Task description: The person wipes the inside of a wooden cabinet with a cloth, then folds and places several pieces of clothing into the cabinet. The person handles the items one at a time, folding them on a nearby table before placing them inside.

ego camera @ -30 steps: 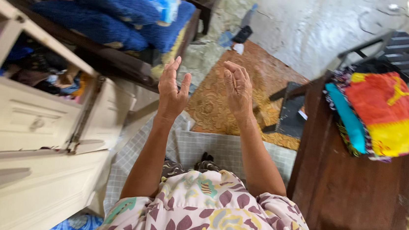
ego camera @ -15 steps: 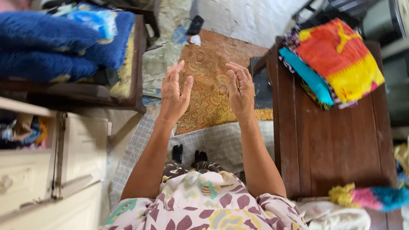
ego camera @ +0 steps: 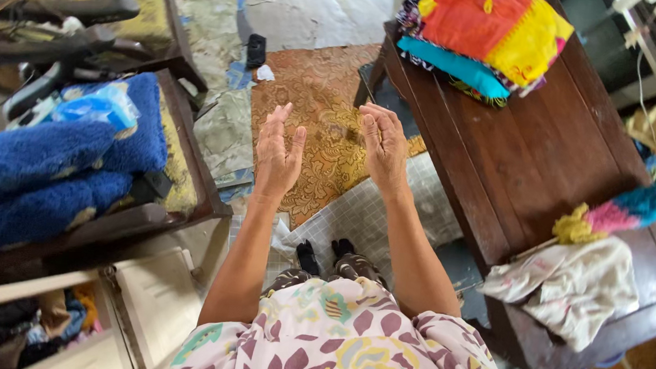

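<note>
My left hand (ego camera: 278,152) and my right hand (ego camera: 384,145) are both raised in front of me, palms turned toward each other, fingers apart. Neither holds anything. They hover above a brown patterned rug (ego camera: 321,105) on the floor. To the right stands a dark wooden table (ego camera: 520,158). A stack of folded bright cloths (ego camera: 488,32), orange, yellow and teal, lies at its far end. A crumpled white cloth (ego camera: 568,286) and a multicoloured duster (ego camera: 614,211) lie at its near end.
A wooden chair (ego camera: 187,168) on the left carries folded blue fluffy blankets (ego camera: 45,164). A cream cabinet (ego camera: 140,302) with its door open stands at the lower left. A checked mat (ego camera: 373,212) lies under my feet. A small black object (ego camera: 256,48) lies on the floor.
The view has swung to the right: the table now fills more of the right side and the cabinet has slid to the lower left. Both hands stay raised and apart.
</note>
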